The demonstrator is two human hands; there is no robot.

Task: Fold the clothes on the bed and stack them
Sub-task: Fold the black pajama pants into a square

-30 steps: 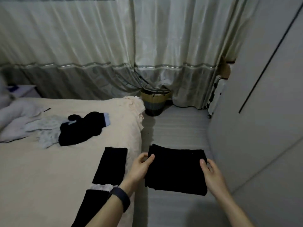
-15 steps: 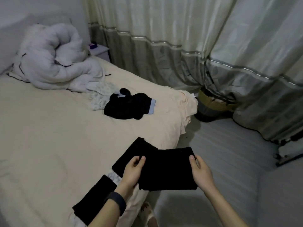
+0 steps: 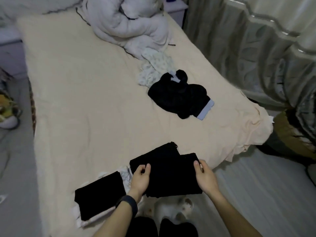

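I hold a folded black garment (image 3: 172, 178) by its two sides over the near corner of the bed (image 3: 89, 106). My left hand (image 3: 140, 178) grips its left edge and my right hand (image 3: 205, 177) grips its right edge. Under and beside it lies a long black garment with a white band (image 3: 100, 192) on the bed's near edge. Farther back a crumpled black top with a pale blue cuff (image 3: 179, 98) lies unfolded, touching a crumpled pale patterned garment (image 3: 153, 69).
A bunched white duvet (image 3: 130, 23) fills the head of the bed. Grey curtains (image 3: 256, 40) hang on the right, with a basket (image 3: 294, 134) at their foot. A nightstand (image 3: 176, 7) stands behind the bed. Slippers (image 3: 172, 209) show on the floor below.
The view has swung left and down from the curtains onto the bed. Both hands have carried the folded black garment from over the floor leftward to the bed's near corner.
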